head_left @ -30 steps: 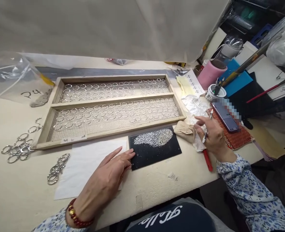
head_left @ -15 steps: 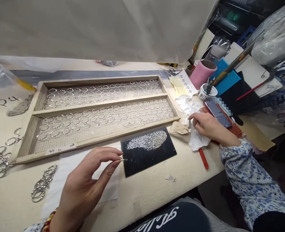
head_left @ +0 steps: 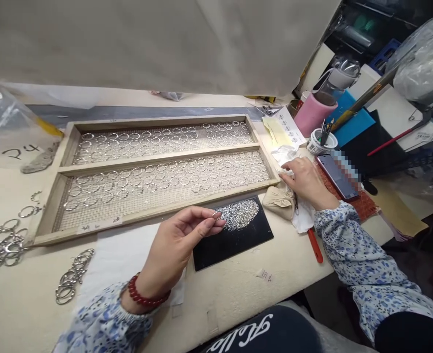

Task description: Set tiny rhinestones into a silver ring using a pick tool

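My left hand (head_left: 181, 242) is closed in a pinch on a small silver ring (head_left: 215, 214), of which only part shows between thumb and fingers. It hovers over the left part of a black board (head_left: 224, 250) that carries a heap of tiny glittering stones (head_left: 242, 213). My right hand (head_left: 304, 181) rests over a crumpled white tissue (head_left: 304, 215) by the tray's right corner. Its thumb and forefinger are bent and slightly apart, with nothing visible between them. A beige cloth pouch (head_left: 278, 202) lies just below that hand.
A wooden-framed mesh tray (head_left: 128, 166) holds rows of silver rings. More rings (head_left: 73, 277) lie loose at left, near a white sheet (head_left: 109, 264). On the right are a red-handled tool (head_left: 315, 246), a phone (head_left: 337, 176), a white tub of pens (head_left: 321, 142) and a pink cup (head_left: 315, 113).
My left hand has moved right and up with the ring, from the board's left edge to over the board near the stones. My right hand has shifted up and slightly left across the tissue.
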A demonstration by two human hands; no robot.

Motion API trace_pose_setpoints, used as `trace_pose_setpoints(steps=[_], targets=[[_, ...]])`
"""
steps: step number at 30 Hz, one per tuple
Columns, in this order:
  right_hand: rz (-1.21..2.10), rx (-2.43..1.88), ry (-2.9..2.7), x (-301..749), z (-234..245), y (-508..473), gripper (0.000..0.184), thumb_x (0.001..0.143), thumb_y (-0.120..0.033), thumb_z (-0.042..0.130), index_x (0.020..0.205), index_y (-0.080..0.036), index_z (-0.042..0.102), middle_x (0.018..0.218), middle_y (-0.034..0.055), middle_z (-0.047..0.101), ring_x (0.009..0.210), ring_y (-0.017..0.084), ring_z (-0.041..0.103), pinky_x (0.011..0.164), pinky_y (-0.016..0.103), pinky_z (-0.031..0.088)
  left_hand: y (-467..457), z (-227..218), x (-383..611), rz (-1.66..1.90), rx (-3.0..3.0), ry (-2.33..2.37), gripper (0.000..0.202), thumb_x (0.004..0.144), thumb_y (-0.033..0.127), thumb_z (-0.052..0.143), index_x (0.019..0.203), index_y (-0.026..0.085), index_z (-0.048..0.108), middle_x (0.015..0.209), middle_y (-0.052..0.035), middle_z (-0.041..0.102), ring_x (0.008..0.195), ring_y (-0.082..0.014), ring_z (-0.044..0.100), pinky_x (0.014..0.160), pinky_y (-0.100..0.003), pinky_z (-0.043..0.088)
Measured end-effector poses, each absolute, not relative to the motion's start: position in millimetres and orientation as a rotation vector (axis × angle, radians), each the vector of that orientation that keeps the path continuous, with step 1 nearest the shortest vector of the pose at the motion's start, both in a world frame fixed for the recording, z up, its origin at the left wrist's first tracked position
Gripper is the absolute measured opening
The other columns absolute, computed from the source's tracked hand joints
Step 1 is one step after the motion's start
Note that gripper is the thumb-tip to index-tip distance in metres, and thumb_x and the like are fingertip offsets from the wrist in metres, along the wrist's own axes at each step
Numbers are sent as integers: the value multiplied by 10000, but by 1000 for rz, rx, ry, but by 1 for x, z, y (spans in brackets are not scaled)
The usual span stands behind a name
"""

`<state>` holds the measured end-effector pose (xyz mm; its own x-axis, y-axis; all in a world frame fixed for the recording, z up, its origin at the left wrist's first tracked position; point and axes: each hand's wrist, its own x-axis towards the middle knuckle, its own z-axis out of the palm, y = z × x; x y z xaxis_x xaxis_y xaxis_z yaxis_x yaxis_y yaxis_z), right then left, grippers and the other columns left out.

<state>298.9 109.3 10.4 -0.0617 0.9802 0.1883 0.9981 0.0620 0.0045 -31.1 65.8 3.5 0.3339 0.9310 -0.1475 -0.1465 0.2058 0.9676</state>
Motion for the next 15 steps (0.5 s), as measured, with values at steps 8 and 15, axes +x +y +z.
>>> trace_pose_setpoints(steps=[8,15], targets=[[-179,-2181,-2086,297,12,110,103,847,-196,547,868,-170,644,883,123,677,888,275,589,787,404,425,58,-1,-27,972,985,891,171,782,312,815,851,174,742,894,-38,744,850,-197,770,789,-286,673],[356,-1707,-1442,288,50,94,216,805,-260,686,995,-227,589,725,-12,634,683,173,622,645,315,453,55,1,-28,979,992,894,99,825,219,765,860,142,713,790,-29,746,751,-155,763,711,-213,654]])
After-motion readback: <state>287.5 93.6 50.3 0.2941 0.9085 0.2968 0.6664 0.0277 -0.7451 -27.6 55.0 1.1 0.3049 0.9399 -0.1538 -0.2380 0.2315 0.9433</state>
